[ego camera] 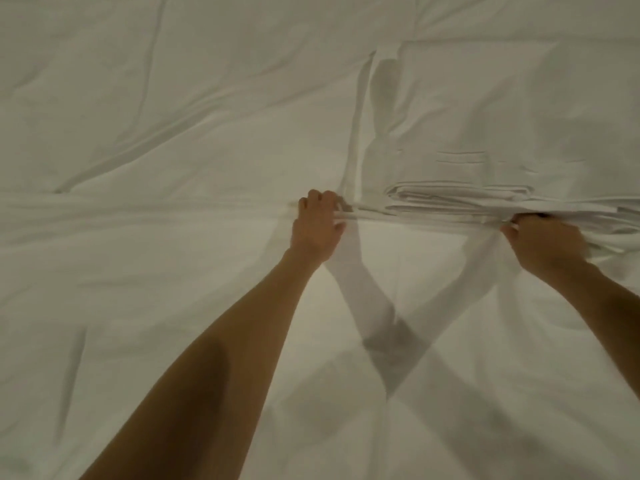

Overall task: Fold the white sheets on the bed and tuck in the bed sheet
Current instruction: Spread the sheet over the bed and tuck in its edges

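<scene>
A folded white sheet (pixel 485 140) lies on the right half of the bed, its stacked layered edge facing me. My left hand (pixel 317 225) grips the near left corner of that layered edge, fingers curled round the fabric. My right hand (pixel 547 242) pinches the same edge further right, thumb and fingers closed on the layers. The white bed sheet (pixel 156 254) covers the whole mattress beneath, wrinkled, with a long crease running left from my left hand.
White fabric fills the whole view; no bed edge shows. A second layer of white sheet (pixel 519 22) lies beyond the folded one at the upper right. Shadows of both arms cross on the sheet in front of me.
</scene>
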`<state>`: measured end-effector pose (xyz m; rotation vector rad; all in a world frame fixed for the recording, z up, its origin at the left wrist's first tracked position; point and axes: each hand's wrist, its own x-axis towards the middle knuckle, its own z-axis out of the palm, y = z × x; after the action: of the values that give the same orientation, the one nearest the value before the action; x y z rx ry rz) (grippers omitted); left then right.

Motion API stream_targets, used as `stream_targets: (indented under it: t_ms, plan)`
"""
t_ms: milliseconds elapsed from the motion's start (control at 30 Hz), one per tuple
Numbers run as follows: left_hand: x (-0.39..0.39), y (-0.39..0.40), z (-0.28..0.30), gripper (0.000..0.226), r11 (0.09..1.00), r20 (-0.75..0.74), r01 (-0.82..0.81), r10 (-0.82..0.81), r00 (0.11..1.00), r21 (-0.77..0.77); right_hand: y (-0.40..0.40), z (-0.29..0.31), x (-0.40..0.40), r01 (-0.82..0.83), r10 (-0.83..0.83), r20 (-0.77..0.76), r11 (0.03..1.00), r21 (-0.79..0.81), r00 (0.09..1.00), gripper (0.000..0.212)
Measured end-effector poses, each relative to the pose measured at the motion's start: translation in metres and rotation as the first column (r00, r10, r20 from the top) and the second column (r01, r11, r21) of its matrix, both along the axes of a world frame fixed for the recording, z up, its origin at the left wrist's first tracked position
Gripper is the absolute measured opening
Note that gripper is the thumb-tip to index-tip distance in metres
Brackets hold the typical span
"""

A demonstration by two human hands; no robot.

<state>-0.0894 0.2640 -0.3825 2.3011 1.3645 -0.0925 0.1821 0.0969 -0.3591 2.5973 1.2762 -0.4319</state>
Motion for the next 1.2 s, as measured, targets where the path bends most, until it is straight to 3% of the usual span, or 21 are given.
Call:
stream_targets:
  t_ms: [100,167,267,333,400,467,567,667,767,867,967,1133,1200]
  plan:
    - [-0.002,-0.035,0.002,0.081,0.999,-0.039,0.036,-0.037,0.999,-0.019,0.002,0.007,-0.005,-0.037,0.067,0.141,0.979,-0.202,0.988,0.024]
    - [-0.009,-0.065,0.002,0.087,0.995,-0.146,0.075,-0.083,0.986,-0.061,0.008,0.012,-0.021,-0.008,0.108,0.232,0.919,-0.394,0.967,0.033]
    - [-0.03,-0.106,0.0,0.082,0.992,-0.222,0.109,-0.12,0.968,-0.062,0.014,0.015,-0.059,0.004,0.155,0.266,0.858,-0.514,0.952,0.05]
    - [-0.042,-0.13,-0.001,0.078,0.985,-0.257,0.135,-0.158,0.953,-0.105,0.005,0.012,-0.09,-0.066,0.18,0.209,0.885,-0.46,0.961,0.061]
    - [-0.056,-0.155,-0.003,0.076,0.979,-0.277,0.155,-0.188,0.942,-0.135,-0.017,0.004,-0.128,-0.166,0.185,0.083,0.967,-0.192,0.979,0.067]
    - [-0.07,-0.178,-0.003,0.078,0.979,-0.294,0.174,-0.197,0.935,-0.103,-0.05,-0.008,-0.163,-0.238,0.238,-0.048,0.971,0.011,0.97,0.071]
    - [-0.082,-0.208,-0.006,0.08,0.974,-0.319,0.211,-0.227,0.92,-0.087,-0.097,-0.02,-0.201,-0.248,0.24,-0.125,0.967,-0.051,0.963,0.069]
    - [-0.075,-0.235,0.0,0.08,0.953,-0.32,0.291,-0.301,0.898,-0.081,-0.127,-0.019,-0.197,-0.18,0.173,-0.095,0.981,-0.068,0.98,0.074]
    - [-0.06,-0.265,-0.001,0.08,0.923,-0.355,0.364,-0.384,0.852,-0.124,-0.153,-0.02,-0.169,-0.12,0.113,-0.097,0.99,-0.074,0.989,0.074]
    - [-0.034,-0.301,-0.005,0.082,0.938,-0.33,0.298,-0.341,0.88,-0.175,-0.18,-0.016,-0.14,-0.057,0.043,-0.131,0.993,-0.103,0.99,0.072]
    - [0.003,-0.338,-0.005,0.085,0.959,-0.36,0.242,-0.281,0.89,-0.15,-0.211,-0.011,-0.104,-0.115,0.1,-0.141,0.988,-0.105,0.985,0.067]
    - [0.08,-0.393,0.002,0.086,0.947,-0.377,0.3,-0.321,0.869,-0.116,-0.268,0.0,-0.032,-0.097,0.093,-0.157,0.995,-0.016,0.983,0.061]
    - [0.114,-0.413,0.006,0.088,0.935,-0.376,0.328,-0.356,0.856,-0.138,-0.282,0.002,-0.001,-0.095,0.084,-0.183,0.994,-0.049,0.98,0.06]
